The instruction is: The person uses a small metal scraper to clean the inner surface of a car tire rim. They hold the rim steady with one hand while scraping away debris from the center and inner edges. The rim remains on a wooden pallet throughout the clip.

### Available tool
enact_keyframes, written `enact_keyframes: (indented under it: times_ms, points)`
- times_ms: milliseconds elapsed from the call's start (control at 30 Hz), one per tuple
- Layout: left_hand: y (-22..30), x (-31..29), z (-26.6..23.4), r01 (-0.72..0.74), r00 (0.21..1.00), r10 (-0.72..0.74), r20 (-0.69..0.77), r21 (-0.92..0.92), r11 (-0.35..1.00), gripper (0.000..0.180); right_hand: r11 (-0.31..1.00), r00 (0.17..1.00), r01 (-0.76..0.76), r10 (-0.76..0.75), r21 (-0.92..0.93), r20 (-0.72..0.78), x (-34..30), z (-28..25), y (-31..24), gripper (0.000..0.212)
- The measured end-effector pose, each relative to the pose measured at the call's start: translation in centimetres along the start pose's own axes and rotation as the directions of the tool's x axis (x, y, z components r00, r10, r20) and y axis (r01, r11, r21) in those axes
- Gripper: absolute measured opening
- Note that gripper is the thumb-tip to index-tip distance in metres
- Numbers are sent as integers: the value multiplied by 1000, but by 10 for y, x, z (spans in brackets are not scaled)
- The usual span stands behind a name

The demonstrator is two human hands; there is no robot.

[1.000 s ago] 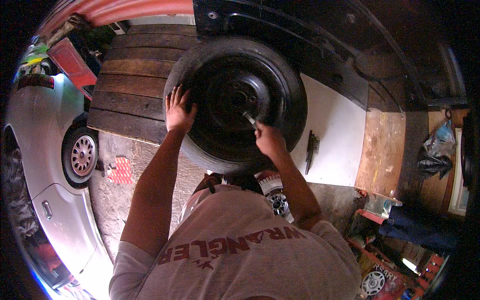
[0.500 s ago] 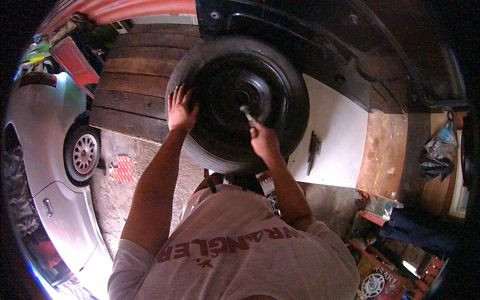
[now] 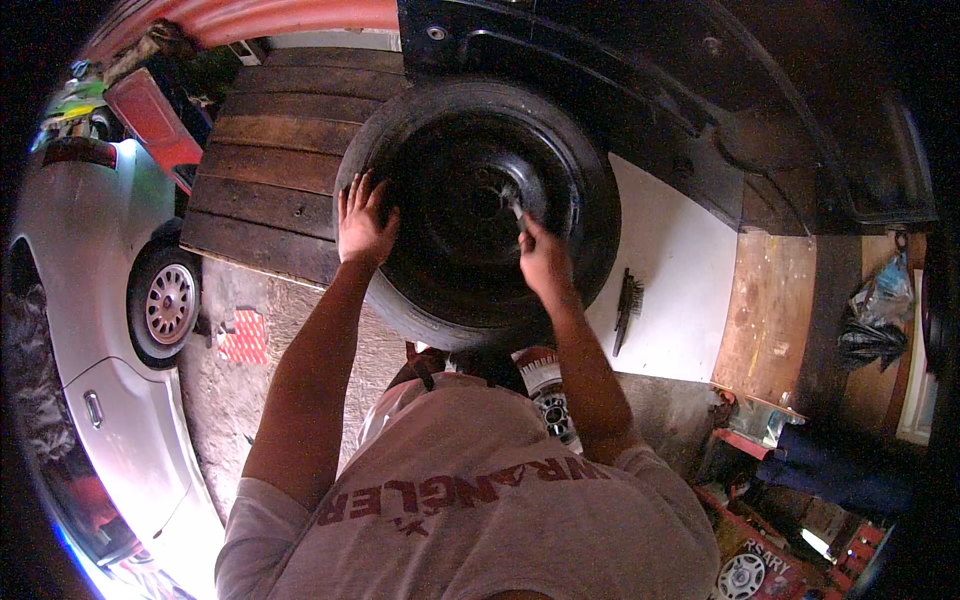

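A black car wheel (image 3: pixel 440 235), its tyre on a dark steel rim, lies in front of me with the rim face upward. My left hand (image 3: pixel 366 222) rests on the left side of the tyre, palm down and fingers spread, holding nothing. My right hand (image 3: pixel 545 256) is closed round the handle of a small paintbrush (image 3: pixel 517 208) with a pale metal neck. Its blurred tip is at the wheel's centre, right of the hub hole; I cannot tell whether it touches. Parts of the rim look glossy.
A wire brush (image 3: pixel 627 310) lies on the white board (image 3: pixel 680 290) right of the wheel. Dark wooden planks (image 3: pixel 270 165) extend to the left. Beyond the bare floor stands a silver car (image 3: pixel 115 390). A dark panel (image 3: pixel 640 90) spans the far side. A plastic bag (image 3: pixel 885 300) hangs at right.
My right hand has moved the paintbrush rightward and slightly away from me, from below the hub to its right side. My left hand stays on the tyre.
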State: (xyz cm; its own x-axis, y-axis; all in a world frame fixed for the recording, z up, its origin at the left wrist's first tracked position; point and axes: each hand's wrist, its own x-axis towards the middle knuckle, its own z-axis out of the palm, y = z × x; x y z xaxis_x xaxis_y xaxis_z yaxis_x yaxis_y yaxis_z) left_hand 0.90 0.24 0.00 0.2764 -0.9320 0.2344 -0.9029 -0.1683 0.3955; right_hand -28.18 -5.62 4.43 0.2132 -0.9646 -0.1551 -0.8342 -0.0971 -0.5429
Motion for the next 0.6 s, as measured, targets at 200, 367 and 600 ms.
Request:
enact_keyframes:
  times_ms: [200, 367, 600]
  points:
    - [10, 5, 2, -27, 1000, 26, -15, -58, 998, 52, 963, 956, 233, -253, -134, -152, 48, 36, 1, 34]
    - [1, 2, -1, -2, 1000, 1, -16, -47, 999, 50, 977, 976, 215, -214, 14, -42, 33, 29, -17, 33]
    - [8, 4, -1, -19, 1000, 20, 5, -64, 998, 48, 989, 994, 109, -108, -100, 15, 59, 22, -10, 49]
